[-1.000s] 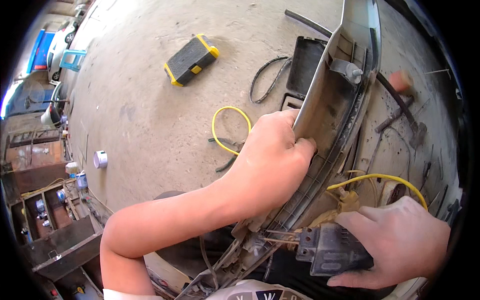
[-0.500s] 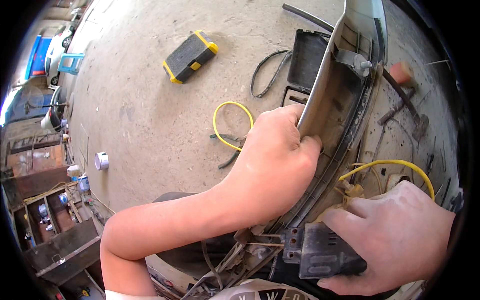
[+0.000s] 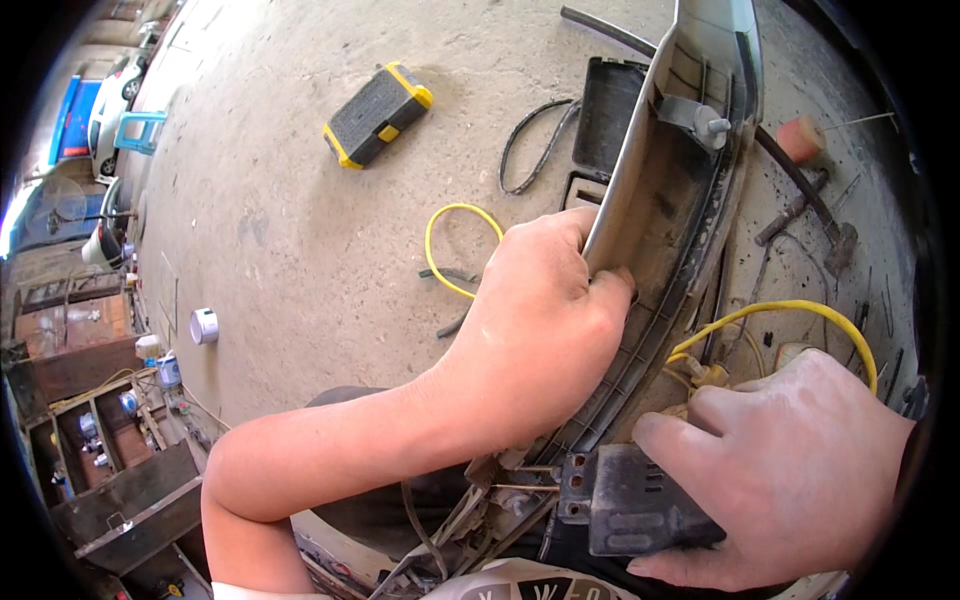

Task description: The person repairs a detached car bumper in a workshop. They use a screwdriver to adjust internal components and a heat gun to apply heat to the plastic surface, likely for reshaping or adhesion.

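Note:
My left hand [image 3: 555,300] is closed round the edge of a car bumper [image 3: 645,230], its thumb on the dusty inner side. The bumper's ribbed lower part [image 3: 640,345] passes below my wrist. In my right hand [image 3: 785,465] is a black hot stapler [image 3: 640,500], gripped from above. Two copper-coloured prongs [image 3: 525,478] stick out of its left end, close to the bumper's nearer part. Whether the prong tips touch the plastic I cannot tell. A yellow cable [image 3: 800,303] loops up behind my right hand.
An open black case [image 3: 608,115] lies behind the bumper. Beyond my left hand are another yellow loop of cable [image 3: 462,207], a black cord [image 3: 503,160] and a black-and-yellow toolbox [image 3: 375,115]. A hammer [image 3: 838,245] lies at right. Wooden compartments [image 3: 110,430] stand at left.
The bumper, the hot stapler and both hands have shifted slightly left. The yellow cable's loop beside my right hand has risen a little. Both grips stay the same.

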`<state>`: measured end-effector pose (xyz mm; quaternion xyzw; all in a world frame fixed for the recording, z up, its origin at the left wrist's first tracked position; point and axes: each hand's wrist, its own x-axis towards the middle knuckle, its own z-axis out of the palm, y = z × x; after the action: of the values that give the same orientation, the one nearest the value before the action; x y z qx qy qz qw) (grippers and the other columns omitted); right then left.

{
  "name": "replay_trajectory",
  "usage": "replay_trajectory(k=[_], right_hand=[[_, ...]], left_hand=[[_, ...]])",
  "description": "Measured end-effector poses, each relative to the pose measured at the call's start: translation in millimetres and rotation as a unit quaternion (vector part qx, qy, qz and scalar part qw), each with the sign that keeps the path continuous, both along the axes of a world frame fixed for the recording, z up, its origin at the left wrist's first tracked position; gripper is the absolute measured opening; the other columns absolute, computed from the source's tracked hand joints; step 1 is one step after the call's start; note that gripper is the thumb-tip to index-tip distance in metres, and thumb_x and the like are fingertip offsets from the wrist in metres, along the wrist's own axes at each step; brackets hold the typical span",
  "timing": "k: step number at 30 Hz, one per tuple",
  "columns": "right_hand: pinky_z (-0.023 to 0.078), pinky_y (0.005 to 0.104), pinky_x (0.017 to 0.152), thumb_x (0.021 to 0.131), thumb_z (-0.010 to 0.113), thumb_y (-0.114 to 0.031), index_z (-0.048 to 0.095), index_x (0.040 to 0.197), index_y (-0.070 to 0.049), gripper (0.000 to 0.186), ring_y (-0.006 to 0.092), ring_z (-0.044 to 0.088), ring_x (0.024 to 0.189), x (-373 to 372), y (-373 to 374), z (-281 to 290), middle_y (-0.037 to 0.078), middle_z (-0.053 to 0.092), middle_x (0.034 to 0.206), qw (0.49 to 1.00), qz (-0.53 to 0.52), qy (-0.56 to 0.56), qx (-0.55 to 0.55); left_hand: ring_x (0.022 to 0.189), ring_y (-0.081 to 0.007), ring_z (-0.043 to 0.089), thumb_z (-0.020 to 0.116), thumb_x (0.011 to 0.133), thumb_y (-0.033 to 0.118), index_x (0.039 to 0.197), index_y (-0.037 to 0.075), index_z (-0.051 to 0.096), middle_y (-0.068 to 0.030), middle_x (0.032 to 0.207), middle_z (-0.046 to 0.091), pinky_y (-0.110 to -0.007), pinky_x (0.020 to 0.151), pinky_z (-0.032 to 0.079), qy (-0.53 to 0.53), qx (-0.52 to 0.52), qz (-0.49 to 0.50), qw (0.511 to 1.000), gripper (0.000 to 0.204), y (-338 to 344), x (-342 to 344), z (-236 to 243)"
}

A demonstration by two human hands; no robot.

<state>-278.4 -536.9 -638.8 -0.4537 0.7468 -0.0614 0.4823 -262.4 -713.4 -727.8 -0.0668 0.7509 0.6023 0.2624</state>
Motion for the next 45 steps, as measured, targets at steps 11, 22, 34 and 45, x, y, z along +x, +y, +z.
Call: replay_trajectory(k=[11, 22, 34, 45], right_hand=[[0.051, 0.0364, 0.054, 0.077, 0.069, -0.06, 0.063, 0.099, -0.005, 0.059, 0.0268, 0.066, 0.061, -3, -8, 1, 0.01, 0.062, 0.071, 1.0, 0.002, -0.004, 0.014], [0.051, 0.0359, 0.054, 0.076, 0.07, -0.059, 0.063, 0.1, -0.006, 0.058, 0.0258, 0.066, 0.061, -5, -8, 5, 0.009, 0.062, 0.07, 0.999, -0.002, -0.004, 0.033], [0.05, 0.0359, 0.055, 0.075, 0.071, -0.057, 0.063, 0.102, -0.006, 0.058, 0.0253, 0.066, 0.062, -2, -4, 0, 0.008, 0.062, 0.071, 1.0, 0.011, 0.004, -0.004], [0.05, 0.0358, 0.056, 0.075, 0.071, -0.055, 0.063, 0.104, -0.006, 0.057, 0.0248, 0.065, 0.063, 6, -1, -1, 0.008, 0.062, 0.073, 0.999, 0.01, 0.02, -0.024]], left_hand=[[0.071, -0.0091, 0.056, 0.056, 0.087, 0.01, 0.096, -0.006, 0.065, -0.005, 0.079, 0.066, -0.029, 0.066, 0.048, 0.014, -0.03, -0.009, 0.999, 0.019, -2, 3, 0], [0.074, -0.0104, 0.057, 0.054, 0.088, 0.008, 0.1, -0.006, 0.064, -0.0067, 0.082, 0.067, -0.03, 0.069, 0.049, 0.012, -0.022, -0.027, 0.999, 0.021, -1, 0, -4], [0.072, -0.0096, 0.056, 0.055, 0.088, 0.007, 0.098, -0.005, 0.065, -0.0053, 0.08, 0.066, -0.029, 0.067, 0.048, 0.024, -0.029, -0.019, 0.999, 0.019, -1, -1, -6], [0.07, -0.0089, 0.054, 0.056, 0.087, 0.008, 0.095, -0.005, 0.065, -0.0046, 0.077, 0.065, -0.029, 0.065, 0.047, 0.021, -0.021, -0.011, 0.999, 0.018, -1, -1, -2]])
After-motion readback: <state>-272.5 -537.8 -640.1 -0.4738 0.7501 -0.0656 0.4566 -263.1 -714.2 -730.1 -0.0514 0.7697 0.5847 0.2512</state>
